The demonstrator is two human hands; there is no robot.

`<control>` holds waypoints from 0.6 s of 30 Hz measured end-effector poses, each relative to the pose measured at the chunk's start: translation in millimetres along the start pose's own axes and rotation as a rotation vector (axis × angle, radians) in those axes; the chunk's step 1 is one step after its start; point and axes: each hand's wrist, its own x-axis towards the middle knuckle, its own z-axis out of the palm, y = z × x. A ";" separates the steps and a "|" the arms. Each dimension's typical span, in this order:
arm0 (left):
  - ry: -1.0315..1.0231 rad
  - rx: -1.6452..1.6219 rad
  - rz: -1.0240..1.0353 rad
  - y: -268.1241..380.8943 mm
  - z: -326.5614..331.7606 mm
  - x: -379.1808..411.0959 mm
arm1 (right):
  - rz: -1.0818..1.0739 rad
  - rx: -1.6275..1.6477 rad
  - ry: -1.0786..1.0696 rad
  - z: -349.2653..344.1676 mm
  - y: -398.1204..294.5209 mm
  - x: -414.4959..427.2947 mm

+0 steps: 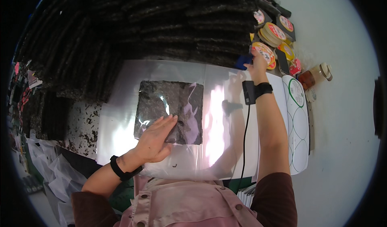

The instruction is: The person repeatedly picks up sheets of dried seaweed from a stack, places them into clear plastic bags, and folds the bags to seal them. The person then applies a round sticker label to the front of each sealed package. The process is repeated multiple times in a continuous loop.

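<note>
My left hand [155, 139] lies flat on a clear plastic bag [173, 162], its thumb spread from the fingers. Inside the bag is a square, dark stack of what looks like dried seaweed sheets [163, 97], and light glares off the film. My right hand [258, 64] reaches to the upper right, its fingers at a pile of round printed labels [263, 50]. Its thumb is near a small blue object [242, 62]. Whether the fingers pinch a label cannot be made out.
Long rows of dark seaweed stacks [169, 24] fill the far side and left. More round label stacks [273, 33], a dark phone-like slab [282, 61] and a lidded bottle of reddish liquid [314, 76] stand right. Label sheets [297, 130] lie below them. A cable [245, 142] hangs from my right wrist.
</note>
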 end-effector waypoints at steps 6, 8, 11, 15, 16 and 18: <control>0.027 0.023 0.015 0.8 -1.8 -2.6 | -0.135 -0.049 0.015 -5.2 41.5 -26.8; 0.020 0.011 0.036 1.4 -0.1 3.6 | -0.398 -0.339 0.070 -29.5 60.7 11.3; 0.011 0.009 0.019 0.7 -0.7 0.9 | -0.457 -0.628 0.006 -43.1 53.8 14.7; 0.011 -0.001 0.011 -1.5 0.5 -2.2 | -0.395 -0.470 -0.115 -49.1 37.6 -31.4; 0.010 0.004 0.014 -2.4 1.2 -1.8 | -0.409 -0.529 -0.166 -45.6 35.0 -42.3; 0.024 0.008 0.026 -2.9 2.0 -1.2 | -0.162 -0.411 -0.489 -30.1 23.2 -86.7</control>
